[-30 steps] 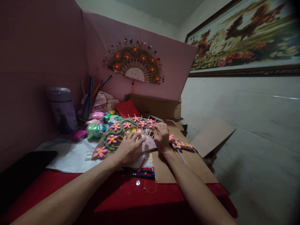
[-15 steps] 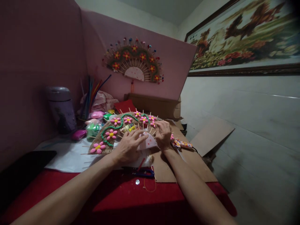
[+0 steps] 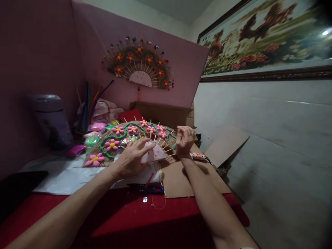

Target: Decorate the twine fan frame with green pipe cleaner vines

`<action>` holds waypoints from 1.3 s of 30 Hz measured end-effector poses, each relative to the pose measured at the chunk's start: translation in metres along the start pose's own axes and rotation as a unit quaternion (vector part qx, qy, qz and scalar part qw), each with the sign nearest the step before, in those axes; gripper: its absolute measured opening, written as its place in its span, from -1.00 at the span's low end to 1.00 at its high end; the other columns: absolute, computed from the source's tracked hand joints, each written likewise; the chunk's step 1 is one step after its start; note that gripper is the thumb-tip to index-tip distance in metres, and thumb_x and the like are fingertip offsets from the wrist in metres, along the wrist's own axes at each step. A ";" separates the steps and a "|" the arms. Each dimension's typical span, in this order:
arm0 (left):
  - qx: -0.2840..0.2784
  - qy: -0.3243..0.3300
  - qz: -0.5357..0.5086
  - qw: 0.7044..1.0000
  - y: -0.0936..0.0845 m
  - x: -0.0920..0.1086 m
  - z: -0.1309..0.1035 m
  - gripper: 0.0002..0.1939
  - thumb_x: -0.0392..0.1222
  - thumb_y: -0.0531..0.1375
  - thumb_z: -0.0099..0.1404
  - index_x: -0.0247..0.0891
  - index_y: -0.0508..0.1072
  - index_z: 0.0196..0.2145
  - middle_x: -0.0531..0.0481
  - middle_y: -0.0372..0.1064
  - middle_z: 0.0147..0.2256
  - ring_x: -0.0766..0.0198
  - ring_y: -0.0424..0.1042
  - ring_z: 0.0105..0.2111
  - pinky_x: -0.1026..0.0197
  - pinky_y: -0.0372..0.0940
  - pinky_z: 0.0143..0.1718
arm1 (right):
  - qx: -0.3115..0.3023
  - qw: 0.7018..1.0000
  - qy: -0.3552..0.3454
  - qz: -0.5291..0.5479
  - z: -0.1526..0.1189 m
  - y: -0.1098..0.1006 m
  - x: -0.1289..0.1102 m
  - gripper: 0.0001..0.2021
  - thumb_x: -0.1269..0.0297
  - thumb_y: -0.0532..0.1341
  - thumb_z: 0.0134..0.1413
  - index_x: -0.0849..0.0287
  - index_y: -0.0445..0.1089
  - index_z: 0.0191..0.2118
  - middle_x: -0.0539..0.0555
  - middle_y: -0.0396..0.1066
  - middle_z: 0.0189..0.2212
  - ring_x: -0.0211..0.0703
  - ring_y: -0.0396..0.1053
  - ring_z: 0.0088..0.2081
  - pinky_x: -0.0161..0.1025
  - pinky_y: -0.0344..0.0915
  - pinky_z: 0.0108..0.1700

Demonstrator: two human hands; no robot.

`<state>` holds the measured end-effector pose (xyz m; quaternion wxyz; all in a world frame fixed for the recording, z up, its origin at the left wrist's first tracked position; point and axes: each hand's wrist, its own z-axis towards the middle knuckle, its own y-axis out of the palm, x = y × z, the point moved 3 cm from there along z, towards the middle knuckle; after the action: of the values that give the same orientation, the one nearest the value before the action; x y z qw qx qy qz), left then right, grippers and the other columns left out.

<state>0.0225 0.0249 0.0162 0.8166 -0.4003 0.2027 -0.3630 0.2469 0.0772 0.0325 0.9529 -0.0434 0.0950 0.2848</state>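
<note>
A craft fan covered in brown twine leans at the middle of the table, with thin sticks jutting from its edge. Pink clay flowers with yellow centres and a wavy green strip decorate it. At its lower middle is a white half-round piece with red dots. My left hand grips the fan there, fingers lying over the white piece. My right hand is closed in a pinch in front of the fan's right part, hiding some of it. Whatever its fingertips hold cannot be made out.
Blue-handled scissors and a small shiny disc lie on the red cloth. Cardboard is at the right. Bagged coloured clay and a purple flask stand left. A finished-looking fan hangs behind.
My right hand has lifted away from the flower on the fan and moved right, still pinched. My left hand stays at the white piece. The view has turned slightly right.
</note>
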 end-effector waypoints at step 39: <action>0.195 0.006 -0.025 0.980 -0.032 -0.025 0.005 -0.31 -0.35 0.21 0.05 -0.19 0.15 0.15 -0.22 0.17 0.09 0.02 0.21 0.09 -0.04 0.22 0.07 | -0.227 0.772 0.460 0.375 0.010 -0.007 0.016 -0.69 0.12 0.24 -0.13 0.14 0.45 -0.22 0.05 0.51 -0.21 -0.20 0.44 -0.24 -0.37 0.25 -0.39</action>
<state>-0.0040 0.0332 0.0457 0.8686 -0.2356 0.1230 -0.4181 0.2653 0.0818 0.0391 0.5756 -0.3450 0.4636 0.5786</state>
